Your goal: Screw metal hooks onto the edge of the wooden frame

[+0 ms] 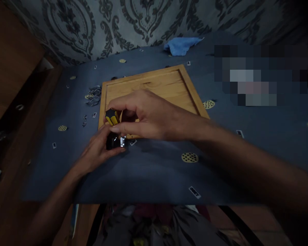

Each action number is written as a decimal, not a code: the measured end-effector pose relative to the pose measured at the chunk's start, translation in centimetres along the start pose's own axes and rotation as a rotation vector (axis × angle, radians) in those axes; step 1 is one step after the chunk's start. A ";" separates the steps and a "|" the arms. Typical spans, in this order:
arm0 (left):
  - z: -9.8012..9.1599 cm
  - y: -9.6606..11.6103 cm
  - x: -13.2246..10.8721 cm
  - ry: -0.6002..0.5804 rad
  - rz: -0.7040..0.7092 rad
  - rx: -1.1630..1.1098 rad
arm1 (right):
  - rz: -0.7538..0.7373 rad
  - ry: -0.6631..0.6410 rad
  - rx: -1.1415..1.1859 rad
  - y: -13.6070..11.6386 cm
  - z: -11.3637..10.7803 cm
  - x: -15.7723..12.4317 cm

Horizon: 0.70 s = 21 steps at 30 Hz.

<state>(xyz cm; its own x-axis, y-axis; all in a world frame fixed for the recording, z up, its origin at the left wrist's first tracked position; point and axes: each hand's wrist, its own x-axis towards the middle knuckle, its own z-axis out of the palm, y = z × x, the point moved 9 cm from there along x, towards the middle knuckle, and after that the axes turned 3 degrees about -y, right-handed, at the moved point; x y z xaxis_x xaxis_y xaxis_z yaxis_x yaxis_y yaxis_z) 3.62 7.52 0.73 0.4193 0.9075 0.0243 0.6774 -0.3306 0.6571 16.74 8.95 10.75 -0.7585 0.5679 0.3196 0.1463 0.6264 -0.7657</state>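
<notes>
In the head view, my right hand (pixel 149 116) is closed around the black-and-yellow handle of a screwdriver (pixel 112 117). Its tip is hidden. Just below, my left hand (pixel 99 145) grips a shiny black piece with a bright metal part (pixel 115 141) between thumb and fingers. Both hands are at the near left corner of a framed wooden panel (pixel 193 89), which lies with its raised rim upward. The right hand and forearm cover part of the panel. Whether the screwdriver touches a screw, I cannot tell.
Dark metal pieces (pixel 93 95) lie in a heap left of the panel, with several small screws (pixel 84 120) nearer me. At the back lies a blue cloth (pixel 182 46). A patterned dark blue cover (pixel 154 174) spreads over the table; wooden furniture (pixel 12 58) stands at left.
</notes>
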 end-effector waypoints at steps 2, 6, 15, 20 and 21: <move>0.0 0.1 0.0 0.008 0.015 -0.020 | -0.011 0.082 -0.052 -0.1 -0.2 -0.1; 0.0 -0.2 0.0 0.000 -0.019 -0.022 | -0.061 0.280 -0.120 -0.1 -0.6 -0.4; 0.0 0.7 0.2 -0.041 -0.021 -0.053 | -0.034 0.408 -0.168 -0.1 -1.9 -0.9; 0.1 0.6 0.2 -0.048 -0.026 -0.051 | 0.018 0.368 -0.172 0.3 -1.3 -0.6; 0.1 0.6 0.2 -0.048 -0.021 -0.050 | 0.015 0.364 -0.168 0.3 -1.2 -0.6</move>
<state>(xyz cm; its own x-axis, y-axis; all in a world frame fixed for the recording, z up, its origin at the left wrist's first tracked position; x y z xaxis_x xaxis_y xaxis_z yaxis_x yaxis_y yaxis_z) 4.17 7.49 1.11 0.4346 0.9003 -0.0257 0.6561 -0.2970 0.6938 18.03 9.45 10.97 -0.4857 0.7108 0.5088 0.2805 0.6780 -0.6794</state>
